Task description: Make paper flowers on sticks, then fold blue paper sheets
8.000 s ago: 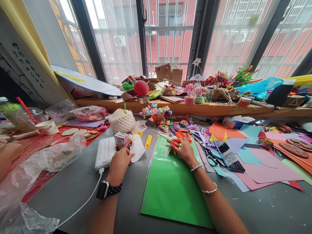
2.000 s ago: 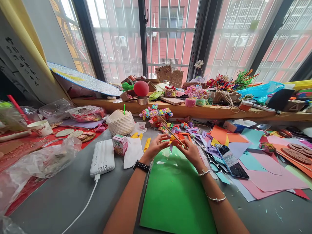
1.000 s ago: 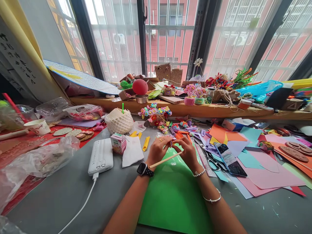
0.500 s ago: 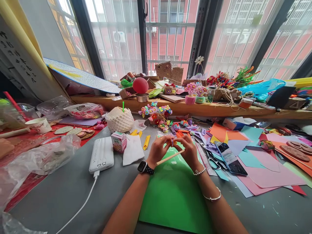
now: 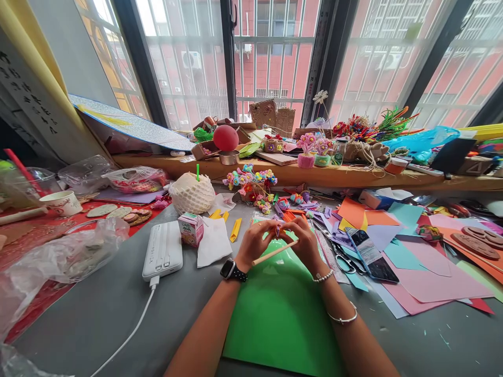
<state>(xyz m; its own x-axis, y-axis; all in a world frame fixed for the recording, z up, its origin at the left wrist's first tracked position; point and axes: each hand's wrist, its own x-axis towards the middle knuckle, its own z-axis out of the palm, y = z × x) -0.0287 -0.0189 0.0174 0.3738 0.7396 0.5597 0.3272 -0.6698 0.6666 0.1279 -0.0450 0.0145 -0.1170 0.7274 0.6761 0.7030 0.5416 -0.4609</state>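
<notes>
Above a glossy green mat (image 5: 281, 314), my left hand (image 5: 255, 243) and my right hand (image 5: 308, 246) meet fingertip to fingertip. Pinched between them is a small purple piece (image 5: 277, 230), perhaps folded paper; the fingers hide most of it. A thin pale wooden stick (image 5: 275, 253) slants below the fingers, its upper end tucked against my right hand. Its lower left end comes near my left wrist. Both hands are closed. Just beyond them lie orange paper strips (image 5: 294, 215) and purple scraps.
Scissors (image 5: 348, 262), a phone (image 5: 371, 254) and coloured paper sheets (image 5: 436, 267) lie to the right. On the left are a white power bank (image 5: 163, 251) with its cable, a small pink carton (image 5: 190, 229), a napkin (image 5: 214, 243) and a foam-netted coconut (image 5: 192, 193).
My hands keep nearly the same pose around the purple piece and stick. At the far left edge, another person's hand has drawn mostly out of view.
</notes>
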